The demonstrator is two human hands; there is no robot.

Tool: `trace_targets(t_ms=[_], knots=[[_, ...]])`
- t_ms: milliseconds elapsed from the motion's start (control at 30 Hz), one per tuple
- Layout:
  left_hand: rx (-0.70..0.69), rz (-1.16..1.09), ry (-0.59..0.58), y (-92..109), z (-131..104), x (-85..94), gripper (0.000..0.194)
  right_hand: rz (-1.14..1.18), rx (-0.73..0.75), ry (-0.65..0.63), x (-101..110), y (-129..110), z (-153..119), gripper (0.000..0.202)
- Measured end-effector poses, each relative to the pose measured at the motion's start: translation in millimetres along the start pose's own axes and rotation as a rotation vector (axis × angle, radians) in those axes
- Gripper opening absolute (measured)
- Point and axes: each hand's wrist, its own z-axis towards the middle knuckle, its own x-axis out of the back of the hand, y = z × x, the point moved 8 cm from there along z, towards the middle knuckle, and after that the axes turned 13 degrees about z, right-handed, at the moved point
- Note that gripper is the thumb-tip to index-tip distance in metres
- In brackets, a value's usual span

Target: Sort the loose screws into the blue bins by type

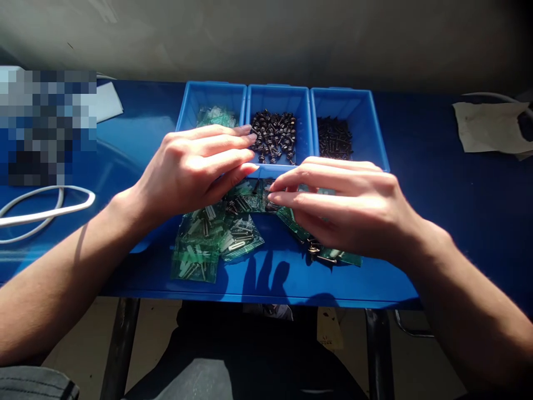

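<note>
My left hand [200,161] is open, its fingers stretched out flat over the front of the left and middle bins. Nothing shows in it. Opposite, my right hand [345,203] is also open, fingers loosely extended and slightly apart above the packets in front of the bins. Its underside is partly hidden. Below the hands lie several clear green packets [195,264] of screws and white plastic pieces. One small packet [241,239] lies beside them. Loose-looking screws [322,255] show under my right hand, partly covered by it.
Three blue bins stand side by side: the left bin [214,91] holds green packets, the middle one dark bolts [272,133], the right one dark screws [334,136]. A white cable [79,191] lies at left, brown paper [485,128] at right. The blue table's [287,286] front edge is near my lap.
</note>
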Motion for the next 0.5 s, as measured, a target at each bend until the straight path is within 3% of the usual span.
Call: trace_targets(t_ms=[133,233,400,500], knots=[[-0.025,0.012,0.022,2.0,1.1,1.3,0.015,-0.048,-0.035,-0.159,-17.3,4.6,-1.4,0.018],[-0.032,0.02,0.022,2.4,1.8,1.5,0.016,-0.173,-0.017,-0.201,-32.5,2.9,-2.1,0.026],[0.014,0.016,-0.038,-1.4,2.2,-1.2,0.022,0.144,-0.087,0.029,-17.0,-3.2,4.0,0.017],[0.032,0.0,-0.063,-3.4,2.5,-3.1,0.023,0.305,-0.246,0.283,4.0,9.4,3.2,0.012]])
